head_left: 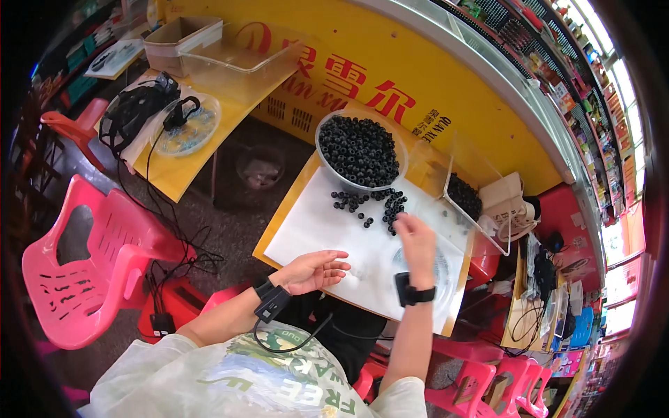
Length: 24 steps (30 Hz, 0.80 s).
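My left hand is held palm up over the near edge of the white work surface, its fingers stretched out and no object visible in it. My right hand is bent down with the fingertips drawn together beside a loose group of black beads; whatever may be between them is too small to make out. A round clear tub heaped with black holed beads stands just beyond. Two or three single beads lie between my hands. Under my right wrist, a round clear dish is partly covered.
At the right edge, a clear rectangular bin holds more black beads. A pink chair stands at left, with cables beside it. Another table at upper left carries a black strap-like device and a clear round dish. A yellow panel rises behind.
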Each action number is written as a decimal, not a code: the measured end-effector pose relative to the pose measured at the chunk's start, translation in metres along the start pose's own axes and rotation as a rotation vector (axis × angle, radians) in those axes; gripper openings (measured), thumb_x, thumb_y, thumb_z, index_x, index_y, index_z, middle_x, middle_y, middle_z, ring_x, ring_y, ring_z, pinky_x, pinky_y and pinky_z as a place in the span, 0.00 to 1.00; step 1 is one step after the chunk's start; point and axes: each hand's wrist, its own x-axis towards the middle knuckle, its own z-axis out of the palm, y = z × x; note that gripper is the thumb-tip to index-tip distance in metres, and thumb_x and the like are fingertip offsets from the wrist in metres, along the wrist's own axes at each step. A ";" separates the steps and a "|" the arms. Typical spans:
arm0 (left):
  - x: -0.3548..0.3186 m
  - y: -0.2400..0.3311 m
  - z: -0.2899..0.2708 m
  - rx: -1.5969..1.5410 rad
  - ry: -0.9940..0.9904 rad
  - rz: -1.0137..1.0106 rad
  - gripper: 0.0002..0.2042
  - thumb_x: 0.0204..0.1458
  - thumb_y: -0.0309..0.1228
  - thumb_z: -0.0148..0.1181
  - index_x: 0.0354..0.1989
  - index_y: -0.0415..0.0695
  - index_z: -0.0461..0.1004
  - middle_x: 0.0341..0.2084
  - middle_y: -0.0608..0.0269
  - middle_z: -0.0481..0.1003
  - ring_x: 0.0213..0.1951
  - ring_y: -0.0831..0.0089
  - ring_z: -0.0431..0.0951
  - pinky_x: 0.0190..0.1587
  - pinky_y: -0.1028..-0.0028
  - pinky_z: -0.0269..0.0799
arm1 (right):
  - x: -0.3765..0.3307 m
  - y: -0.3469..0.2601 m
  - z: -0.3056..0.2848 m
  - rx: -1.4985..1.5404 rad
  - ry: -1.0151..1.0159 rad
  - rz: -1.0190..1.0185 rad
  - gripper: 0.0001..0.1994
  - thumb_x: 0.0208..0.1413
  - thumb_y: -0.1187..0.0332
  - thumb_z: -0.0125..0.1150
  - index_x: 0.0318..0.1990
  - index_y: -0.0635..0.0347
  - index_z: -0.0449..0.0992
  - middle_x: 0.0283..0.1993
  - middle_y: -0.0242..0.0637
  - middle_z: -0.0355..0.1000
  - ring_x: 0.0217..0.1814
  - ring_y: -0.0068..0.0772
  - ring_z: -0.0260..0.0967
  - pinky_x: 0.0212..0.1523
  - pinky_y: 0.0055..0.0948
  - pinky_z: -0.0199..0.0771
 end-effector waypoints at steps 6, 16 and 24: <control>-0.001 0.003 -0.002 -0.011 0.098 0.070 0.14 0.64 0.33 0.52 0.54 0.40 0.68 0.44 0.57 0.75 0.43 0.71 0.77 0.49 0.73 0.76 | 0.004 0.005 0.097 -0.199 0.107 -0.118 0.10 0.49 0.72 0.64 0.39 0.64 0.78 0.39 0.49 0.73 0.40 0.52 0.73 0.42 0.45 0.75; 0.001 0.006 0.008 0.061 0.213 0.204 0.15 0.62 0.29 0.54 0.55 0.39 0.68 0.46 0.56 0.76 0.48 0.69 0.77 0.52 0.72 0.76 | -0.039 -0.033 0.087 0.257 0.058 0.032 0.08 0.51 0.70 0.64 0.36 0.63 0.81 0.36 0.46 0.77 0.32 0.40 0.75 0.35 0.33 0.76; 0.013 -0.012 0.012 0.086 0.279 0.173 0.12 0.60 0.27 0.57 0.51 0.39 0.72 0.43 0.59 0.77 0.43 0.74 0.79 0.48 0.79 0.78 | -0.104 -0.044 0.071 0.307 0.247 -0.078 0.07 0.54 0.74 0.64 0.39 0.62 0.82 0.39 0.37 0.78 0.33 0.30 0.74 0.34 0.25 0.72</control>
